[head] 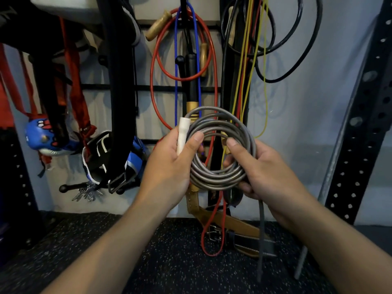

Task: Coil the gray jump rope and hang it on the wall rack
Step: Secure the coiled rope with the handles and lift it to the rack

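I see the gray jump rope (220, 149) wound into a round coil facing me, held before the wall rack (148, 88). Its white handle (182, 134) stands upright. My left hand (169, 164) clamps handle and coil; my right hand (263, 170) grips the coil's right side, a loose tail hanging down.

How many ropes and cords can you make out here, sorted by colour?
Gray jump rope, held in both hands: 1
Red cord: 1
Blue cord: 1
Yellow cord: 1
Black cord: 1
Total: 5, though the hanging loops overlap, so some colours may hold more.
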The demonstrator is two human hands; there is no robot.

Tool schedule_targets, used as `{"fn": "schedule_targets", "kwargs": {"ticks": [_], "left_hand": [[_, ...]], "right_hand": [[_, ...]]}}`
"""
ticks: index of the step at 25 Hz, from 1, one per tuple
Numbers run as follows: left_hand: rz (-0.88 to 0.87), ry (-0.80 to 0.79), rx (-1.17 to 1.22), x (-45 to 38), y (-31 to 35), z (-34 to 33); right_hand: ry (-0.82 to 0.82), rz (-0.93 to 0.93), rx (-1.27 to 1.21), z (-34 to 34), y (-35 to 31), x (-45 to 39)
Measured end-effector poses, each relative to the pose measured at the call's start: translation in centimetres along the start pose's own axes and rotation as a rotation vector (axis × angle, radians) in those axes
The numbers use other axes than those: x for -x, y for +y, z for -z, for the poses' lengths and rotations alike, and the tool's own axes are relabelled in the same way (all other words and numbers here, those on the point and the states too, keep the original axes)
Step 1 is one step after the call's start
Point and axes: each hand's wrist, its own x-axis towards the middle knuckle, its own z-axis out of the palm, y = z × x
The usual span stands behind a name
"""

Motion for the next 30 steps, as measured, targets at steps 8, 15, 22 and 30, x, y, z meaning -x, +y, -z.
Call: {"fn": "schedule_targets", "kwargs": {"ticks": [8, 15, 22, 30], "left_hand": [[-0.038, 0.136, -0.023, -15.2, 12.3, 3.5], [-0.079, 0.276, -0.086, -32.7, 28.7, 8.2], [0.087, 0.229, 0.01, -43.5, 38.1, 12.5], [0.137, 0.11, 0.053, -46.2, 38.3, 14.7]], "right_hand": [[0.061, -0.008, 0.105, -1.0, -16.2, -11.4], [0.083, -0.02, 0.069, -2.6, -37.9, -23.6], [0.129, -0.157, 0.054, -4.3, -51.6, -31.6], [0.129, -0.208, 0.128, -5.4, -54.1, -34.0]]}}
